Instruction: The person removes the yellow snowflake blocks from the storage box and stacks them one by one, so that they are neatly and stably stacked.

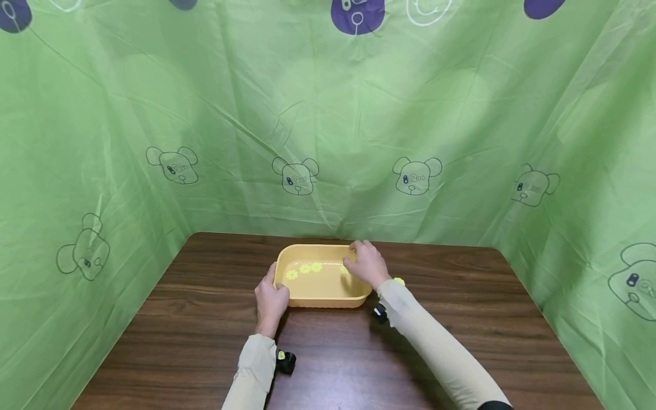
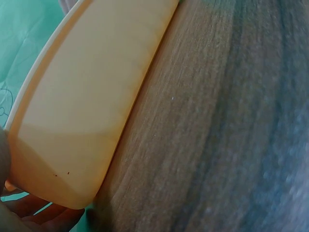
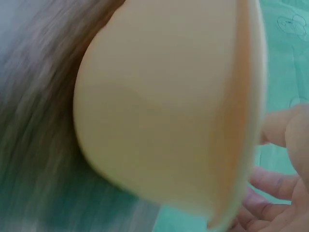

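Observation:
A yellow plastic tray (image 1: 328,302) with raised walls sits on the table. My left hand (image 1: 271,297) grips its left end, thumb over the rim and fingers around the outer wall; the left wrist view shows the fingers (image 2: 53,215) at the tray's lower corner. Inside lie several yellow-green flower-shaped pieces, including one flower piece (image 1: 291,274) at the left and another flower piece (image 1: 344,269) just below my right thumb. Over the tray's right part hovers my right hand (image 1: 369,265), its fingers loosely bent and spread near the far rim, no object showing between them.
Another flower piece (image 1: 399,281) shows on the table beyond my right wrist, partly hidden by the sleeve. The brown wooden table (image 1: 215,319) ends at a green curtain (image 1: 328,210) along its back and sides. A black strap camera (image 1: 285,362) hangs beside my left wrist.

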`<move>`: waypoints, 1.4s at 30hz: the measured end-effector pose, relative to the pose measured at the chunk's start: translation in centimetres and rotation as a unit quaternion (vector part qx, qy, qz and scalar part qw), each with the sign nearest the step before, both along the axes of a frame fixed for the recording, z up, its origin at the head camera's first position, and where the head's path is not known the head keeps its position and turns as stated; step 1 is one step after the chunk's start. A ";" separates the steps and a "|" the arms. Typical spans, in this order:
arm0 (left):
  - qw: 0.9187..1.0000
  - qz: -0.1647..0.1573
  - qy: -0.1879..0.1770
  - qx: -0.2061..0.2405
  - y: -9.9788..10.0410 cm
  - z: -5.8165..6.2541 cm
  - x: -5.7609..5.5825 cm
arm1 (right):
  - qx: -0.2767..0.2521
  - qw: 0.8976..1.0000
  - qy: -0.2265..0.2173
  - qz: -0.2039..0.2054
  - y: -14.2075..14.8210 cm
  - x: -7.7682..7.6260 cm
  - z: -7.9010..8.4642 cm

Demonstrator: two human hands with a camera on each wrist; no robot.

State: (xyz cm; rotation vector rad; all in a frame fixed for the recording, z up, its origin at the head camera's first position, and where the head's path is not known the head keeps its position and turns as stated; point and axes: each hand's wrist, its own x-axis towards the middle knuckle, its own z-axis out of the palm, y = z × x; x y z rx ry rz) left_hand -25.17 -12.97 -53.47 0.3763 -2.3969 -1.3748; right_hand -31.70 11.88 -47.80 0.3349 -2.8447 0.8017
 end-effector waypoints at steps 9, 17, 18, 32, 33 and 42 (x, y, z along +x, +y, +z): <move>1.000 0.001 0.004 0.001 0.1 -0.2 0.0 | 0.019 1.000 -0.020 -0.006 -2.5 -0.1 -0.9; 1.000 -0.003 0.002 0.008 0.1 0.0 0.1 | 0.074 0.995 -0.061 -0.023 -3.2 -0.6 -2.3; 1.000 -0.004 0.002 0.009 0.1 0.0 0.1 | 0.074 0.995 -0.067 -0.027 -3.3 -0.7 -2.5; 1.000 -0.006 0.004 0.005 0.2 0.2 0.1 | 0.026 0.994 -0.104 -0.022 -3.2 -1.0 -2.8; 1.000 -0.006 0.004 0.006 0.1 0.2 0.1 | 0.022 0.994 -0.107 -0.020 -3.2 -1.0 -2.8; 1.000 -0.003 0.000 0.004 0.0 0.1 0.1 | 0.012 0.992 -0.122 -0.008 -3.1 -1.4 -3.3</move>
